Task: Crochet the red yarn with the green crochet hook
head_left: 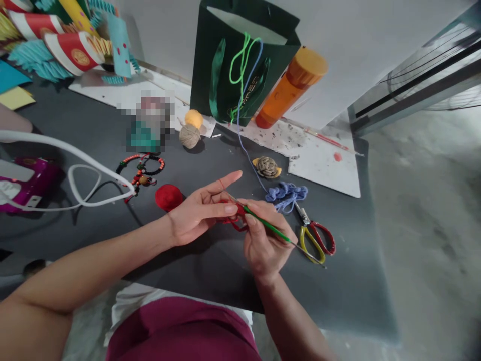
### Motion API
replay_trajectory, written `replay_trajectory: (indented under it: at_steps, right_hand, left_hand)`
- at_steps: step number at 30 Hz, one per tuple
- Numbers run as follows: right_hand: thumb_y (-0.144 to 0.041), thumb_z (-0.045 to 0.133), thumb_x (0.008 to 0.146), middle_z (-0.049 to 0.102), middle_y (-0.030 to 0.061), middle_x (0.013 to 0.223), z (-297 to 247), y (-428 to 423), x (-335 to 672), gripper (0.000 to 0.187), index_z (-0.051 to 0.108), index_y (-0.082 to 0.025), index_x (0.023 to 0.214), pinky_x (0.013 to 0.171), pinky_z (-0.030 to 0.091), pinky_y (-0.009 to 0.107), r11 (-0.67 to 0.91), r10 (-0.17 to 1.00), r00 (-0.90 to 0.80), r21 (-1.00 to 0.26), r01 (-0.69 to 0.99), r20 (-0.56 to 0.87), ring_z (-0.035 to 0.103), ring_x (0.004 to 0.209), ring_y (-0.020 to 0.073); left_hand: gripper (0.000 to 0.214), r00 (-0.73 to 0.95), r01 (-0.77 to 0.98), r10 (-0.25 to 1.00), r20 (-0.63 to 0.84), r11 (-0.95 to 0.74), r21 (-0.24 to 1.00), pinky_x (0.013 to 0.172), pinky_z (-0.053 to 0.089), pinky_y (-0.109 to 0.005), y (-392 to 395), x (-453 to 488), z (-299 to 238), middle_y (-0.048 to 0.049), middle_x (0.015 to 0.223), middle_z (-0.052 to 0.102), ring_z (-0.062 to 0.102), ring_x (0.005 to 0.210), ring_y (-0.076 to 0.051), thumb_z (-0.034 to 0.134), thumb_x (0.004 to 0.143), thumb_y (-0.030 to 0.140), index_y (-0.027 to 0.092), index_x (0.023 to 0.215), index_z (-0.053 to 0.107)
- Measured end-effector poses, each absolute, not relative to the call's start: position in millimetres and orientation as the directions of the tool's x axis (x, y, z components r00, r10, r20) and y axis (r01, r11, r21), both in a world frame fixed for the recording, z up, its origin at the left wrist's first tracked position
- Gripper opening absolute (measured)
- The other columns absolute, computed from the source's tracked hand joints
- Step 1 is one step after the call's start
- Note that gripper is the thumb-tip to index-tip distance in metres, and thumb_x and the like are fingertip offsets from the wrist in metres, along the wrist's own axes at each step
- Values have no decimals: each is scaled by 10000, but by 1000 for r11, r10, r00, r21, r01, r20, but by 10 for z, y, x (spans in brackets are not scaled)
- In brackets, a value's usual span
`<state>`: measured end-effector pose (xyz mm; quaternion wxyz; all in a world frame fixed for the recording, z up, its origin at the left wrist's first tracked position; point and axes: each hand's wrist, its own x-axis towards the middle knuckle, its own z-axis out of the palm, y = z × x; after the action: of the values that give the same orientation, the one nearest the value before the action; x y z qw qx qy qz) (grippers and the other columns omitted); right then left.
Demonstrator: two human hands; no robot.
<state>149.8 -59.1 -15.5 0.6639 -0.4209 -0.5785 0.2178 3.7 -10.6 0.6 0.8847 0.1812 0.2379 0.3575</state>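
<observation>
1. Red crochet piece (233, 219): held in the air between the hands, loops being worked on the hook.
2. Red yarn ball (169, 197) on the counter (330, 296), just beyond the left hand (199, 213), which pinches the piece, forefinger extended with a strand running over it.
3. Right hand (265, 243) closed around a green crochet hook (267, 225), tip among the loops.
4. Blue yarn (286, 195) and scissors (315, 238) lie close beyond it; the counter's dark surface runs on to its right edge.
</observation>
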Motion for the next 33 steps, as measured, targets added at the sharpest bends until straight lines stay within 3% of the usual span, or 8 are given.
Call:
replay_trajectory:
  at_steps: [3, 6, 10, 15, 18, 22, 26, 33]
  right_hand:
    - [-157, 679, 948, 838, 6, 971, -145, -594, 1508, 223, 766, -302, 1093, 767, 645, 359, 503, 815, 241, -850, 157, 527, 788, 859, 186]
    - [-99, 669, 925, 830, 34, 987, -129, -607, 1519, 281, 751, -278, 1125, 756, 653, 368, 530, 763, 184, -763, 370, 620, 786, 883, 201]
    - [-57, 737, 872, 827, 43, 1029, -130, -614, 1511, 347, 767, -280, 1136, 762, 648, 358, 572, 665, 127, -611, 547, 736, 781, 892, 197]
    - [-157, 710, 921, 815, 22, 944, -140, -598, 1494, 194, 795, -293, 1029, 762, 634, 358, 453, 827, 267, -868, 205, 495, 769, 872, 191]
    - [-232, 710, 931, 810, 19, 881, -140, -601, 1494, 97, 788, -271, 975, 594, 590, 278, 378, 875, 304, -924, 55, 376, 742, 754, 164]
    - [-258, 682, 963, 817, 14, 868, -135, -653, 1506, 89, 762, -244, 998, 447, 511, 232, 292, 889, 353, -955, 57, 292, 657, 529, 112]
    - [-250, 624, 1000, 805, 14, 840, -125, -681, 1519, 84, 697, -262, 1038, 422, 504, 255, 310, 865, 383, -945, 100, 324, 699, 522, 146]
    - [-307, 421, 1082, 755, -11, 667, -159, -525, 1592, 180, 590, -278, 1024, 660, 634, 381, 302, 898, 312, -951, 72, 309, 770, 624, 218]
  left_hand:
    - [659, 578, -551, 771, -265, 609, 571, 744, 502, -214, -123, 46, 15, 75, 723, 704, 628, 680, -58, 911, 706, 136, 286, 1321, 725]
    - [833, 477, -552, 852, -218, 483, 680, 742, 502, -219, -152, 62, 31, 74, 723, 712, 635, 701, -71, 900, 708, 99, 289, 1465, 610]
    - [879, 509, -566, 822, -254, 543, 621, 701, 498, -200, -157, 66, 17, 75, 712, 730, 638, 659, -62, 894, 725, 112, 272, 1517, 548]
    - [866, 602, -544, 733, -318, 667, 508, 767, 513, -208, -116, 32, -1, 78, 717, 743, 673, 690, -66, 880, 736, 99, 265, 1517, 544]
    - [856, 619, -537, 713, -328, 690, 485, 772, 505, -205, -101, 18, 0, 106, 679, 706, 659, 672, -54, 886, 721, 82, 286, 1490, 573]
    - [851, 631, -527, 706, -321, 694, 491, 757, 487, -204, -98, 22, -8, 109, 686, 689, 639, 677, -46, 911, 699, 109, 287, 1469, 595]
    - [838, 619, -518, 719, -315, 676, 525, 745, 473, -215, -90, 22, -15, 95, 711, 699, 622, 679, -52, 916, 685, 128, 278, 1453, 615]
    - [630, 664, -489, 681, -308, 707, 511, 716, 460, -222, -63, 9, -16, 72, 714, 679, 590, 660, -57, 850, 689, 54, 246, 1280, 745]
